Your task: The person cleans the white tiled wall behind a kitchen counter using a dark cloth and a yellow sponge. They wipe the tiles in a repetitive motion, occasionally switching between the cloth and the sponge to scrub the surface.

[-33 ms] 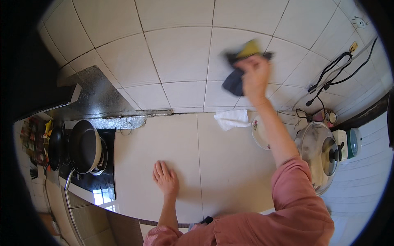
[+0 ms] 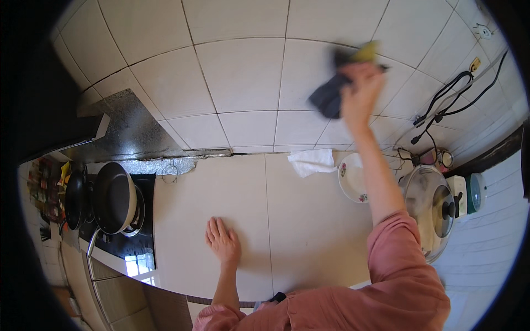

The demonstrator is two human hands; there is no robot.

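My right hand [image 2: 362, 95] is raised against the white tiled wall [image 2: 237, 71]. It is closed on a dark grey cloth [image 2: 328, 99], which hangs down to the left of the fingers. A yellow-green patch shows at the cloth's top; motion smears it, so I cannot tell whether it is part of the cloth or a separate pad. Down on the pale countertop [image 2: 309, 237], my left hand [image 2: 223, 243] lies flat, fingers stretched forward and holding nothing.
A white cloth [image 2: 312, 162] and a flowered plate [image 2: 351, 179] lie by the wall, beneath my right arm. Farther right stand a large pot with a glass lid [image 2: 428, 207] and hanging black cables [image 2: 461, 88]. At left, a frying pan [image 2: 114, 198] rests on the black stove [image 2: 144, 220].
My right hand has moved right and slightly up across the tiles with the grey cloth. More of the plate shows now. The left hand stays put.
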